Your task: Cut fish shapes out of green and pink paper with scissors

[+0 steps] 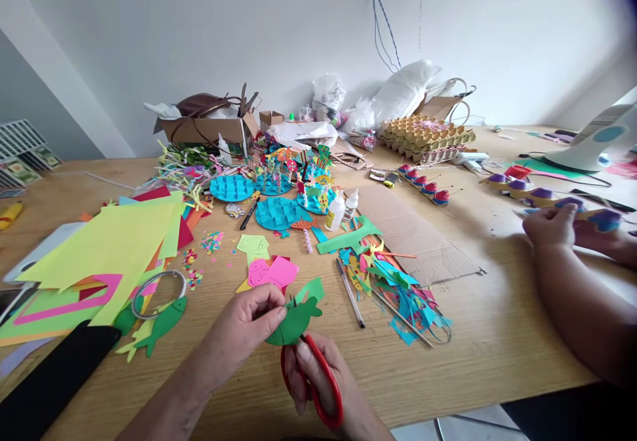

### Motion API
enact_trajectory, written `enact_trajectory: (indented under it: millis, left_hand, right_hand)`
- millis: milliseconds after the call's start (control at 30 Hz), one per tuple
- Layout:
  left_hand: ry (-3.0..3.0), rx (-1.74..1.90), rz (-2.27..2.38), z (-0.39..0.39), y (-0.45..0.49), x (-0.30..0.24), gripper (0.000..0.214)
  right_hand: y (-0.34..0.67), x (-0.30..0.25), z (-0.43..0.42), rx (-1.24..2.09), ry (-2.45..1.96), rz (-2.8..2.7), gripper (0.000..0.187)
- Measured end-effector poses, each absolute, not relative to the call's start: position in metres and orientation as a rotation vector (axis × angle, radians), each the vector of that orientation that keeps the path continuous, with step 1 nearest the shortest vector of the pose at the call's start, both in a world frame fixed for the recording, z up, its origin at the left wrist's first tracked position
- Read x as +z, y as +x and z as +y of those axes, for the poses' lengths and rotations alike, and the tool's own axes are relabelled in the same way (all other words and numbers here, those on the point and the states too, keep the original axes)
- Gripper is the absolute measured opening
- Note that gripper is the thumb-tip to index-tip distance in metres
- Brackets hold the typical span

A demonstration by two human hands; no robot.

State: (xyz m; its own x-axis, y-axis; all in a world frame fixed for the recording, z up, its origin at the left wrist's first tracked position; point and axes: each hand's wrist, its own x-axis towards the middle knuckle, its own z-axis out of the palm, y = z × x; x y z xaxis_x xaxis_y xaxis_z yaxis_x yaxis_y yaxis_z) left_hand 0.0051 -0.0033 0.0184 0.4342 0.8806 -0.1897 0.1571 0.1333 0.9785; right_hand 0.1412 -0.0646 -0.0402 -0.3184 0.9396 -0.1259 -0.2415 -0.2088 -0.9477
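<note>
Between thumb and fingers, my left hand (pixel 249 325) pinches a green paper fish (pixel 294 321) by its left side. My right hand (pixel 323 368) grips red-handled scissors (pixel 323 388) just below the fish. The blades run up behind the paper, and their tips show above its top edge. A lighter green scrap of paper (pixel 312 290) sticks out beyond the fish. Pink paper pieces (pixel 273 272) and a pale green piece with drawn lines (pixel 253 245) lie on the table past my left hand. Finished-looking green fish cutouts (pixel 166 321) rest at the left beside a metal ring (pixel 159 295).
Coloured paper sheets (pixel 99 242) spread across the left. Blue round bases (pixel 281 214), glue bottles (pixel 335 212), a pen (pixel 350 293) and a heap of scraps (pixel 408 302) lie ahead. Cardboard (pixel 413 235) is right of centre. Another person's hand (pixel 552 225) touches a painted egg-carton strip (pixel 540 195).
</note>
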Motion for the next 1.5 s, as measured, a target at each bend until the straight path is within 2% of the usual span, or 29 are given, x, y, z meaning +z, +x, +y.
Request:
enact_trajectory:
  millis: [933, 1500]
  left_hand:
    - [1.381, 0.619, 1.016, -0.009, 0.019, 0.023, 0.022]
    - [1.436, 0.626, 1.062, -0.010, 0.021, 0.019, 0.025]
  right_hand:
    - [0.147, -0.055, -0.065, 1.691, -0.769, -1.115, 0.053]
    - [0.150, -0.051, -0.065, 1.639, -0.830, -1.169, 0.052]
